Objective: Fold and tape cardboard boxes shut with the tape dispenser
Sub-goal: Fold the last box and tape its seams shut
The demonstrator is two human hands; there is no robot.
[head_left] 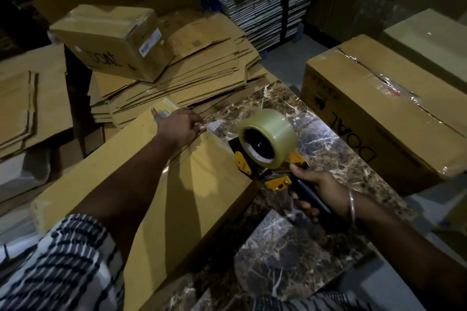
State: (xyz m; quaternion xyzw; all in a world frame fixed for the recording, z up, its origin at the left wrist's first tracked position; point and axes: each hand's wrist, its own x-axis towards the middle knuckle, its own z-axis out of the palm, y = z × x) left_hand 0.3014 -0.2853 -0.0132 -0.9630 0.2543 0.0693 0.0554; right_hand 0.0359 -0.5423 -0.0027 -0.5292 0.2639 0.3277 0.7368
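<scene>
Dim storeroom, head view. A long cardboard box (156, 184) lies on a marbled table (290, 247), its long axis running from the near left up toward the far middle. A glossy strip of clear tape (192, 149) seems to run along the top of it toward the far end; its exact edges are hard to make out.

The left hand (178, 127) reaches across the box top to the far end, palm down with fingers extended, pressing on the surface there; the thumb tip sits at the far right edge, next to a loose bit of tape. It grasps nothing.

The right hand (316, 192) is wrapped around the black handle of the tape dispenser (267, 149). The dispenser hangs just beside the box's right edge, roll up, over bare table.

Judgement: the next pull depends on the dispenser lining up with the box's long axis. The right hand is nearer the middle of the box, the left anchors the far end.

Flattened cartons (202, 58) are stacked behind, a taped box (384, 113) stands to the right.
</scene>
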